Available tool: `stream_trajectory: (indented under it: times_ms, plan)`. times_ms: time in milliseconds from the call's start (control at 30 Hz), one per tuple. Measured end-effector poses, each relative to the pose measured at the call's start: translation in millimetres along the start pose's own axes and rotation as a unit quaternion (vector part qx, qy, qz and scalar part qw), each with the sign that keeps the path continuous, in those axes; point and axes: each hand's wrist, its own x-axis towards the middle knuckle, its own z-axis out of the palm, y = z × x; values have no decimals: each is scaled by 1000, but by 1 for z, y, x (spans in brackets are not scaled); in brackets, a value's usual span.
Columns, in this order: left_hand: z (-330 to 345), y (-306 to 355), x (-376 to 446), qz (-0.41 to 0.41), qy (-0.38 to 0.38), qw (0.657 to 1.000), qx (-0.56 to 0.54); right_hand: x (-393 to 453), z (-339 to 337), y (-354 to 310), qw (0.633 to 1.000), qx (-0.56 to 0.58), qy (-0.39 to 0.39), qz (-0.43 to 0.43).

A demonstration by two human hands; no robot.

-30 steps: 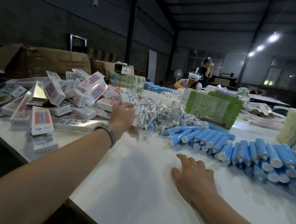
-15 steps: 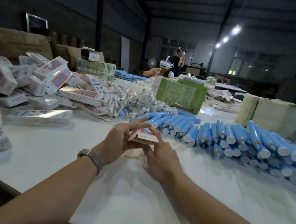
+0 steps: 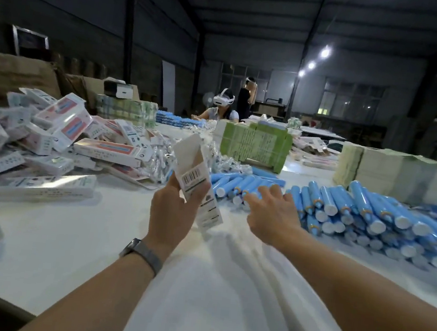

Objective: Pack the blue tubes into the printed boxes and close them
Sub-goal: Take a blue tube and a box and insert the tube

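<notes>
Head view: at frame centre the left hand [image 3: 171, 209] grips an upright printed box [image 3: 195, 181], thin glossy card with its top flap open, while the right hand [image 3: 272, 214], fingers spread, reaches onto the near end of the blue tubes [image 3: 345, 207] heaped centre right on the white tabletop [image 3: 78, 230]. Smooth and round, the tubes could roll or scatter if one is tugged from the heap. Filled boxes [image 3: 58, 127] sit piled at left.
</notes>
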Motion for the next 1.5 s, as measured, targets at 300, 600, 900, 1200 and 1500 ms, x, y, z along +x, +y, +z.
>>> stream_trajectory:
  times_ms: [300,600,900,1200,1500]
  plan:
    - [-2,15,-4,14,-27,996,-82,29,19,17,991,-62,-67,100]
    - [3,13,-5,15,-119,990,-79,43,5,17,850,372,-21,373]
    - [13,7,-10,-39,-158,981,-111,37,-44,-14,415,847,35,330]
    - [22,9,-15,-55,-201,965,-161,21,-124,-21,542,823,91,143]
    - [23,9,-17,-33,-183,972,-147,20,-130,-39,733,653,188,25]
